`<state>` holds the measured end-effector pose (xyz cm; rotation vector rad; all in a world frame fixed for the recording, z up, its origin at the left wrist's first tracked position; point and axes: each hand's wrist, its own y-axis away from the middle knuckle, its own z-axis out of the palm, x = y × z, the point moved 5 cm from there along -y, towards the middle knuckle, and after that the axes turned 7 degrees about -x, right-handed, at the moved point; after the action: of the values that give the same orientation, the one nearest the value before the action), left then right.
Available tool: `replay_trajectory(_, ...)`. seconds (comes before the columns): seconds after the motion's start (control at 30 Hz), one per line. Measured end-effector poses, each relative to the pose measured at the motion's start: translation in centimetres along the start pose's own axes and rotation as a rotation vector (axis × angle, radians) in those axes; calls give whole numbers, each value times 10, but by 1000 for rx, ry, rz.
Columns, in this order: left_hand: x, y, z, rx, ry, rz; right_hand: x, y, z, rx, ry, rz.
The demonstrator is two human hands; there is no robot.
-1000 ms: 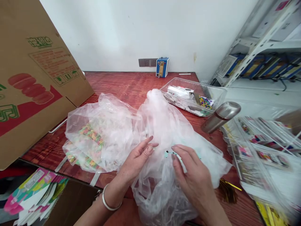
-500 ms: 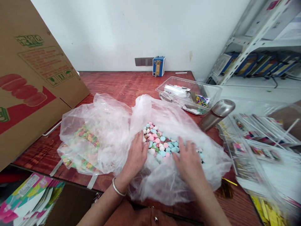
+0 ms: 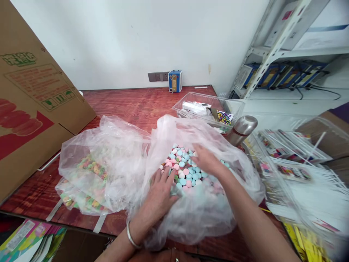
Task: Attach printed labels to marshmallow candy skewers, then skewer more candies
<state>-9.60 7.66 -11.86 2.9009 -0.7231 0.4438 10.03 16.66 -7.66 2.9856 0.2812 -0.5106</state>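
Pink, blue and white candy tablets [image 3: 182, 171] lie in a wide-mouthed clear plastic bag [image 3: 196, 222], with a few small green rings among them. My left hand [image 3: 161, 191], wearing a bangle on the wrist, rests on the near left of the bag's mouth. Its fingers are spread, with the tips at the tablets. My right hand [image 3: 205, 158] reaches over the far side of the pile, fingers stretched to the left and apart, touching tablets. Neither hand shows anything held. Left of it lies another clear bag [image 3: 127, 171] with colourful cereal-like rings [image 3: 94, 165] inside.
A large cardboard box [image 3: 62, 109] stands at the left. Behind the bags are a clear plastic tray [image 3: 187, 96] of small items, a steel flask [image 3: 242, 129] and a blue device [image 3: 175, 80]. Clear bins of packets [image 3: 294, 153] and a white shelf [image 3: 286, 54] stand on the right.
My right hand has moved to the far side of the tablets and turned leftward. My left hand has flattened out lower on the bag's edge. The view has shifted slightly right.
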Motion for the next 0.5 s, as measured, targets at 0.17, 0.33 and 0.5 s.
replay_trajectory(0.17, -7, 17, -12, -115, 70, -14, 44, -19, -36, 122, 22, 238)
replay_trajectory(0.33, 20, 24, -28, -166, 97, 272, -25, 64, -8, -22, -20, -143)
replay_trajectory(0.5, -20, 19, -31, -19, 299, 29, -54, 164, 62, -336, -55, -257)
